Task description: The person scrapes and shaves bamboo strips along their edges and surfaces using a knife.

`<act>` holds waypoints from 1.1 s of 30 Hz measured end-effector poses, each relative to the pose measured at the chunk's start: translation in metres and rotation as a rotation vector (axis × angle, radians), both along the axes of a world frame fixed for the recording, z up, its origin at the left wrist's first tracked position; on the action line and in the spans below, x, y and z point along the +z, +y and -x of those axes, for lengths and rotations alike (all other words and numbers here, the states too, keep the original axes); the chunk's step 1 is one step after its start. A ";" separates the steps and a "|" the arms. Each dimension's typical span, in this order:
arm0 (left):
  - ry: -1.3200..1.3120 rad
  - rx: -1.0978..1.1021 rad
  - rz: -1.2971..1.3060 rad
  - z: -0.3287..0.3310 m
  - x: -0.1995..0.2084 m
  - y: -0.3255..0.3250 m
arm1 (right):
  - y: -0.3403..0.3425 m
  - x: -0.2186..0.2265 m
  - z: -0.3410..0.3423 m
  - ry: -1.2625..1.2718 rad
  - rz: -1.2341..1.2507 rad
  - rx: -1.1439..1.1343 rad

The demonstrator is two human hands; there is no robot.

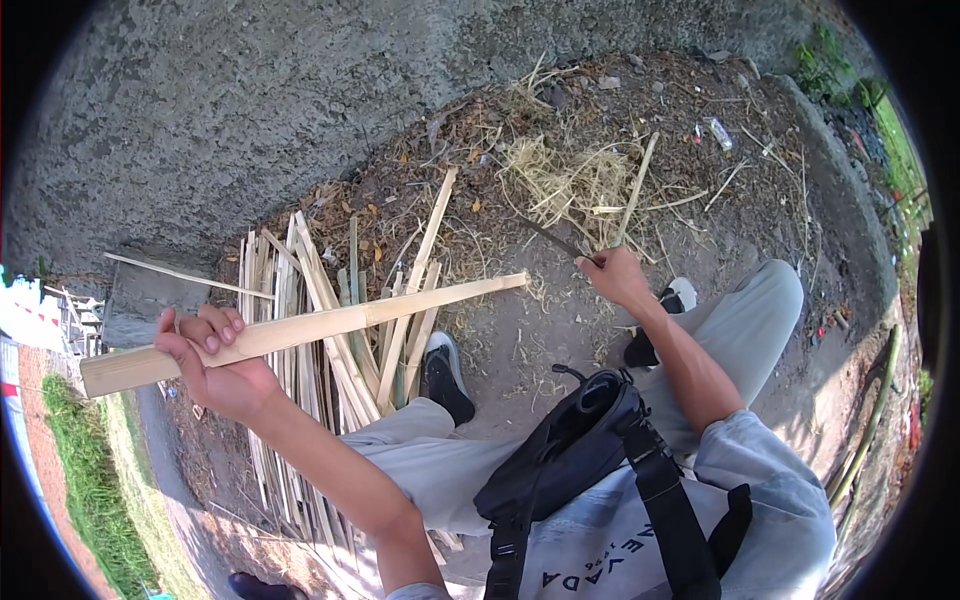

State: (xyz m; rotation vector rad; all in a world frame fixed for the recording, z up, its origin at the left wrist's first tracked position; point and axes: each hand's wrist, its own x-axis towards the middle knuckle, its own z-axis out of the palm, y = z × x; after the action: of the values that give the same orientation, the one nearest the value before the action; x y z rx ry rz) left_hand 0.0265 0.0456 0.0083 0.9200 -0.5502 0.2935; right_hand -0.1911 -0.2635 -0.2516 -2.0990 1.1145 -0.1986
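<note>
My left hand (pixel 228 380) is closed around the wide end of a long pale bamboo slat (pixel 390 309), its fingers curled over the upper edge. The slat slopes across in front of me, its narrower tip pointing right toward my other hand. In my right hand (pixel 617 276) is a knife with a thin dark blade (pixel 552 237), pointing away and to the left. The blade is apart from the slat, and the knife's handle is hidden in my fist. Beneath the held slat lies a heap of split bamboo strips (pixel 290 370).
Pale shavings (pixel 570 178) are piled on the ground ahead, with a loose strip (pixel 638 185) beside them. A rough grey concrete wall (pixel 270 110) rises at the far left. My shoes (pixel 447 378) are near the strips, and a black bag (pixel 570 440) hangs at my front.
</note>
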 end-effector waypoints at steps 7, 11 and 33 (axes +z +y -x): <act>0.105 0.100 -0.110 -0.004 0.000 -0.006 | 0.065 0.004 -0.019 -0.217 -0.116 0.227; 0.099 0.284 -0.051 -0.004 -0.008 -0.014 | 0.107 0.016 -0.031 -0.362 -0.047 0.501; 0.043 0.223 -0.027 -0.002 -0.008 -0.007 | 0.100 -0.080 -0.026 0.059 0.017 0.338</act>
State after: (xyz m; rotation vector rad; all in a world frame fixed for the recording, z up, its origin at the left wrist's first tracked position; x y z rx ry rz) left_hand 0.0288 0.0385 0.0001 1.0138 -0.4132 0.4670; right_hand -0.1646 -0.1631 -0.3313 -2.2820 0.7758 0.0159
